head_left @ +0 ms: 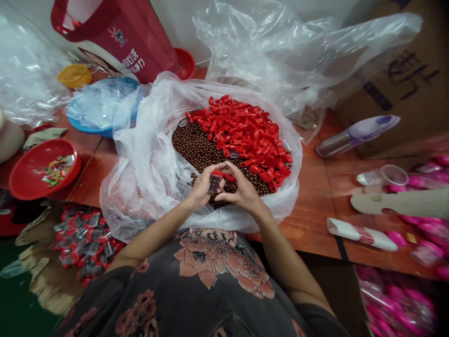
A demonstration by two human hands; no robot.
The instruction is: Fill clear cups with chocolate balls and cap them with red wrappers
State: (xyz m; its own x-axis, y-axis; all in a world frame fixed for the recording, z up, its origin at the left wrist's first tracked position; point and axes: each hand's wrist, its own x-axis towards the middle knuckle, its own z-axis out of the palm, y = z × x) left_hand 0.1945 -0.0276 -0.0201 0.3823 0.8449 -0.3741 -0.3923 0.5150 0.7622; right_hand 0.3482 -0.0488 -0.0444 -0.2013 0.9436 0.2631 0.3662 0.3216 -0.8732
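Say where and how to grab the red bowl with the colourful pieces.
Probably pinch the red bowl by its near-left rim, coming down from above. It sits mouth-up with a wide, open rim, and the colourful pieces gather toward its right, leaving that wall bare.

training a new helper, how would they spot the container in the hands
Find the large white bag on the table. Over its brown beads, the left hand holds the container. Its clear, boxy body sets it apart from the solid red scoops beyond.
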